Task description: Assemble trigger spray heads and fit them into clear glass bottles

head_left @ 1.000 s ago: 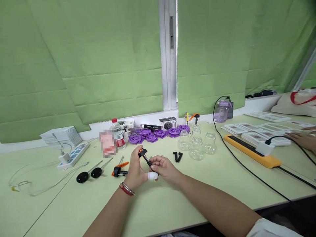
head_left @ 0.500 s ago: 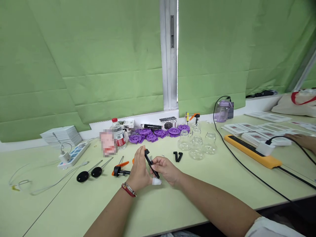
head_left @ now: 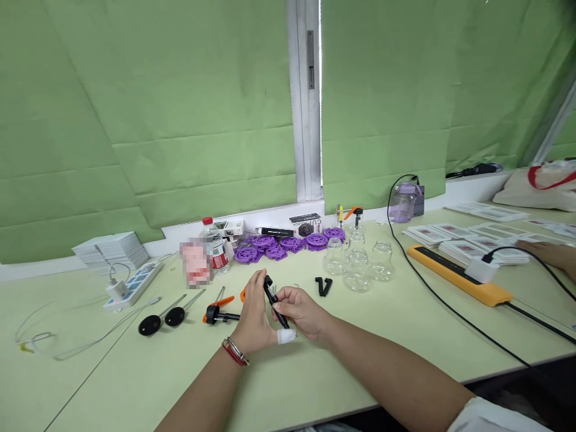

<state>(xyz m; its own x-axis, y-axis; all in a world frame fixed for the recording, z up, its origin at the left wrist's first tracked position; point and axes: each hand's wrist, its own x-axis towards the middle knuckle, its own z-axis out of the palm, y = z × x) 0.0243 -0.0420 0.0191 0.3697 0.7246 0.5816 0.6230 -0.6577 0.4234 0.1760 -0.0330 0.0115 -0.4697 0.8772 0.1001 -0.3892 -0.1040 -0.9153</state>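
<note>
A slim black stick-like part (head_left: 276, 305) is held at a slant between my two hands. My left hand (head_left: 257, 318) has its fingers curved around the part's upper end, with a white wrap on the thumb near the lower end. My right hand (head_left: 300, 311) pinches the part at its middle with thumb and fingers. Left of my left hand lie a black capped part (head_left: 213, 314) and an orange handle (head_left: 221, 302). Two black discs with metal rods (head_left: 150, 325) rest farther left. Two small black pieces (head_left: 323, 286) lie beyond my right hand.
Several clear glass jars (head_left: 358, 271) stand behind my right hand. Several purple wheel-shaped pieces (head_left: 265, 242) and a bottle (head_left: 218, 255) are at the back. An orange power strip (head_left: 459, 277) lies right. Another person's hand (head_left: 546, 254) is at the far right.
The black part has turned slightly in my hands, its orange tip no longer showing. Both hands keep nearly the same place, and the whole view has shifted a little.
</note>
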